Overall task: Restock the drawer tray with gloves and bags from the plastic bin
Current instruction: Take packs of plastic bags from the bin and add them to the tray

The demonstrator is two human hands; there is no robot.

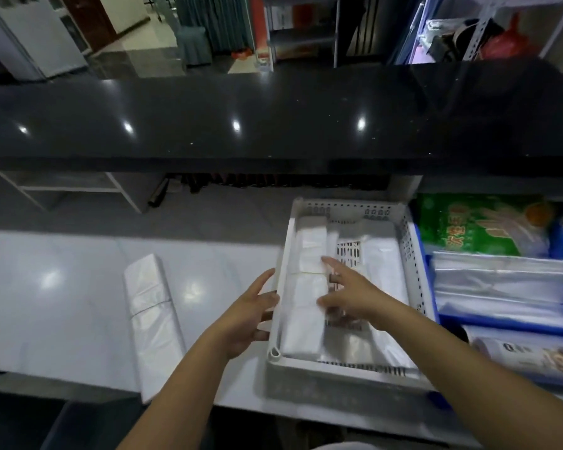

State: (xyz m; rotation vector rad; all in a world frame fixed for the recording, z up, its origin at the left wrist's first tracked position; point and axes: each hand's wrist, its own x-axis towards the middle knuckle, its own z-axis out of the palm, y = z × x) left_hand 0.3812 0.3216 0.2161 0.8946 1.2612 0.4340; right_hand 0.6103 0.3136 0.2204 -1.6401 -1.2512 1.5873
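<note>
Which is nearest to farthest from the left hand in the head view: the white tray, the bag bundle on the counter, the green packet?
From the left hand:
1. White tray, its left wall right at the fingers.
2. Bag bundle, lying on the counter to the left.
3. Green packet, far right, in the blue bin.

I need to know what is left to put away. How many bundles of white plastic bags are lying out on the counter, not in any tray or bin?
1. A single bundle of bags lies on the pale counter, left of the white tray.
</note>
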